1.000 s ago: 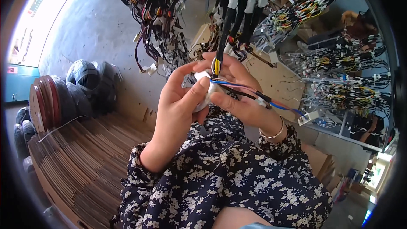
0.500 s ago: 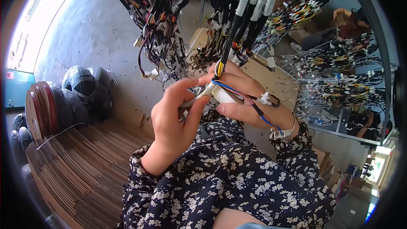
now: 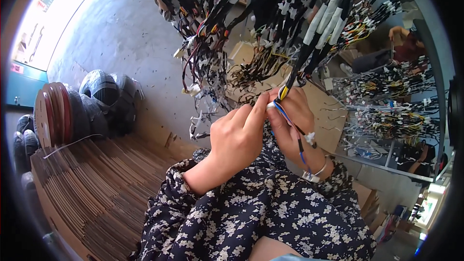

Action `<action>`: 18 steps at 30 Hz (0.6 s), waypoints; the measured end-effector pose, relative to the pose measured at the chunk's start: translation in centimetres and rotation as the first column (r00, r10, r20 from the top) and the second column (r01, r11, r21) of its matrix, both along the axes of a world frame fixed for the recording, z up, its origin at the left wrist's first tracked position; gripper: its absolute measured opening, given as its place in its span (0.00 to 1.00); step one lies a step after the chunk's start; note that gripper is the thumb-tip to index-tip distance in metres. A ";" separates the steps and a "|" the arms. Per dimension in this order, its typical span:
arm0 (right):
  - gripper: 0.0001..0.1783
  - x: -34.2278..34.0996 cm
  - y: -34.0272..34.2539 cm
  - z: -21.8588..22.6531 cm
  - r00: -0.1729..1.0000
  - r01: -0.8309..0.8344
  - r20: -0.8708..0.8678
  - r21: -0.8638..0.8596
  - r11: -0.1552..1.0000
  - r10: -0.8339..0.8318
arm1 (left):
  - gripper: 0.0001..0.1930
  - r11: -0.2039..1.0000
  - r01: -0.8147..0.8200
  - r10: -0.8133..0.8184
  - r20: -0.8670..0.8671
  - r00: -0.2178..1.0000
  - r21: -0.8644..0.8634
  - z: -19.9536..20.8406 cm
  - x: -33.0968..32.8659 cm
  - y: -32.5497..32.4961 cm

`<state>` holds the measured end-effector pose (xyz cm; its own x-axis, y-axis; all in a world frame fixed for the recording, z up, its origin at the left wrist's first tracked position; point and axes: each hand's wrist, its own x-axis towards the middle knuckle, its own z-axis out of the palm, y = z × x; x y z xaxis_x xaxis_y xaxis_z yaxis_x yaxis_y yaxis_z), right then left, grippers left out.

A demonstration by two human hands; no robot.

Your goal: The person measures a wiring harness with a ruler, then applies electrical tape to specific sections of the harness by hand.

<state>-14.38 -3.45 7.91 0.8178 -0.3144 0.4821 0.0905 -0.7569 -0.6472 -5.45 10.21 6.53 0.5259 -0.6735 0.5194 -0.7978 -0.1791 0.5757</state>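
A black-sleeved wire harness [image 3: 295,71] comes down from the hanging bundle to my hands in front of my lap. White tape [image 3: 271,106] sits around it where yellow, blue and pink wires leave the sleeve. My left hand [image 3: 237,135] is closed, thumb and forefinger pinching at this taped spot. From the other side my right hand [image 3: 296,116] closes around the harness, its thumb beside the tape. Loose wires cross my right hand and end in a white plug connector [image 3: 311,177] near the wrist; a small white connector [image 3: 310,138] lies above it. My inner fingertips are hidden.
Several taped harnesses [image 3: 212,24] hang ahead, and more lie on a rack [image 3: 386,121] at right. Stacked cardboard sheets [image 3: 101,188] and reels [image 3: 50,116] stand at left. A person [image 3: 406,48] sits at the far right.
Both hands have shifted right with the harness, and my left hand has come close against my right. The white piece that showed in my right palm is now hidden.
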 end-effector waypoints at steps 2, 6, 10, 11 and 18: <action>0.09 0.2 0.3 -1.1 0.998 0.026 0.062 -0.052 0.998 -0.023 | 0.22 1.000 0.025 -0.025 -0.020 0.999 0.011 0.2 -0.2 -0.2; 0.11 0.1 0.5 -3.6 0.968 0.182 0.202 -0.159 0.970 -0.149 | 0.23 0.999 0.038 -0.040 -0.089 0.995 -0.026 0.3 -0.8 -0.7; 0.13 0.2 0.0 -5.3 0.933 0.234 0.314 -0.158 0.959 -0.176 | 0.23 0.999 0.046 -0.046 -0.106 0.993 0.005 0.2 -1.2 -1.2; 0.13 0.5 0.0 -5.5 0.920 0.248 0.340 -0.126 0.960 -0.193 | 0.22 0.999 0.042 -0.039 -0.119 0.992 0.029 0.2 -1.2 -1.2; 0.07 1.7 0.2 -4.7 0.940 0.062 0.321 0.173 0.983 -0.116 | 0.18 0.998 -0.055 0.055 -0.006 0.998 -0.025 0.4 0.2 -1.5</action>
<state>-12.72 -3.26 3.21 0.5868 -0.4730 0.6571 0.2554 -0.6620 -0.7046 -5.30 8.66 6.97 0.5645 -0.6303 0.5330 -0.7843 -0.2081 0.5844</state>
